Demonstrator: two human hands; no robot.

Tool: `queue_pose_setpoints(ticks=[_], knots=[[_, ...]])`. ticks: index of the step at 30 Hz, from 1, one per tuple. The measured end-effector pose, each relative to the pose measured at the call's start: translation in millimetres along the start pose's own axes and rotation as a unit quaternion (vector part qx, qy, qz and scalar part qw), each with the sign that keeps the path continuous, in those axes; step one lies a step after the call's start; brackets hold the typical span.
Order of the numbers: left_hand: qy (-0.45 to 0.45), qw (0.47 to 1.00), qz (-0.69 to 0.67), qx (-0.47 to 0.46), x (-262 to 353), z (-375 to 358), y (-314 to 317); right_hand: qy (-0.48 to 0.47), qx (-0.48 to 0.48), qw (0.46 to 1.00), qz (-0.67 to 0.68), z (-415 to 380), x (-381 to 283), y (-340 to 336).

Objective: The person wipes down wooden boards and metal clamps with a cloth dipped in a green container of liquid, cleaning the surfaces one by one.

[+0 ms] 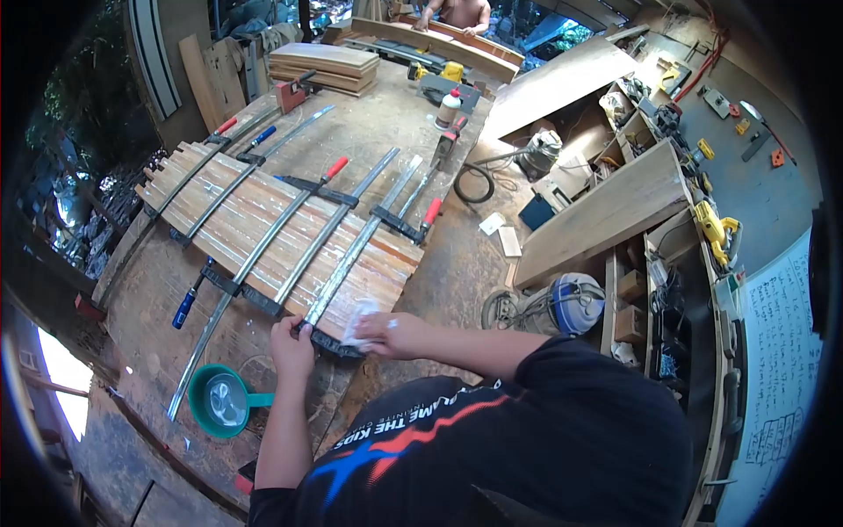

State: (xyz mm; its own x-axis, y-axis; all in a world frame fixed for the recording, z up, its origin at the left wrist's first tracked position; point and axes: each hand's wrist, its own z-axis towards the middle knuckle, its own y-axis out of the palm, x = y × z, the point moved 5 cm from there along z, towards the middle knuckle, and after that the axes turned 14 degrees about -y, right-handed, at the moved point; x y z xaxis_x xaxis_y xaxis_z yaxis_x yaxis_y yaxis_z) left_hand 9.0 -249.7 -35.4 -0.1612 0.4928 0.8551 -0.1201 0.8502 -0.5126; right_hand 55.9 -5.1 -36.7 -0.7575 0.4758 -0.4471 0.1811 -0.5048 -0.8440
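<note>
A panel of glued wood strips lies across the workbench, with several metal bar clamps over and under it. White smears show on the wood and on the bars. My left hand has its fingers closed at the near end of a bar clamp, by the panel's edge. In my right hand is a crumpled white rag, pressed against the panel's near right corner. Part of the rag is hidden under the fingers. Left of my left forearm sits a green dipper holding clear liquid.
Farther back on the bench are a glue bottle, a yellow power saw and stacked boards. Another person works beyond it. A shop vacuum and a leaning board stand to the right. Clamp ends jut past the panel.
</note>
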Motion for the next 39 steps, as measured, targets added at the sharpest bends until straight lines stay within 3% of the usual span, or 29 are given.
queue_pose_setpoints(ticks=[4,7,8,10,11,12,14,16,18,21,24,27,28,30,32,33,34,35,37,39], knots=[[0.000,1.000,-0.008,0.009,2,5,1,0.079,-0.033,0.996,0.022,-15,1,-30],[-0.004,1.000,0.008,0.010,10,0,-2,0.097,0.016,0.994,-0.057,6,17,-41],[-0.001,1.000,0.013,0.011,11,1,-3,0.147,-0.015,0.989,-0.028,24,21,-58],[-0.010,1.000,0.029,0.002,19,-4,-5,0.217,0.004,0.970,-0.106,24,74,-68],[0.002,1.000,0.031,0.002,21,-3,-4,0.263,-0.031,0.952,-0.155,22,108,-74],[0.007,0.999,0.036,-0.003,18,-4,-2,0.303,0.008,0.940,-0.157,16,137,-78],[0.009,0.999,0.043,-0.003,8,1,2,0.261,0.006,0.954,-0.149,43,92,-112],[0.001,0.998,0.056,-0.004,10,4,3,0.244,0.012,0.970,-0.018,45,70,-81],[-0.008,0.998,0.059,-0.013,7,6,3,0.159,0.040,0.983,-0.077,43,41,-46],[-0.014,0.999,0.039,-0.016,10,2,0,0.107,0.180,0.975,-0.069,40,12,-32],[0.003,0.999,0.037,-0.019,4,6,2,-0.066,0.116,0.991,-0.002,42,-20,-7],[0.014,0.999,0.031,-0.012,6,5,1,-0.095,0.100,0.988,-0.065,46,-21,-16],[0.008,1.000,0.027,-0.014,8,6,2,-0.073,0.109,0.990,-0.056,50,-7,-19],[-0.007,1.000,0.020,-0.020,6,4,1,0.076,0.001,0.994,-0.074,54,16,-52],[0.000,0.999,0.037,-0.021,7,3,1,0.214,0.120,0.952,-0.182,28,128,-56],[0.003,0.999,0.043,-0.018,8,4,1,0.246,0.176,0.938,-0.172,10,160,-80],[0.001,0.999,0.040,-0.020,10,2,0,0.265,0.127,0.923,-0.249,10,156,-103],[-0.001,0.999,0.038,-0.023,13,1,-1,0.265,0.105,0.938,-0.199,10,162,-114],[-0.005,0.999,0.033,-0.024,13,2,-2,0.263,0.143,0.923,-0.242,13,149,-108],[-0.011,0.999,0.023,-0.021,7,2,3,0.375,0.144,0.914,-0.054,28,109,-107]])
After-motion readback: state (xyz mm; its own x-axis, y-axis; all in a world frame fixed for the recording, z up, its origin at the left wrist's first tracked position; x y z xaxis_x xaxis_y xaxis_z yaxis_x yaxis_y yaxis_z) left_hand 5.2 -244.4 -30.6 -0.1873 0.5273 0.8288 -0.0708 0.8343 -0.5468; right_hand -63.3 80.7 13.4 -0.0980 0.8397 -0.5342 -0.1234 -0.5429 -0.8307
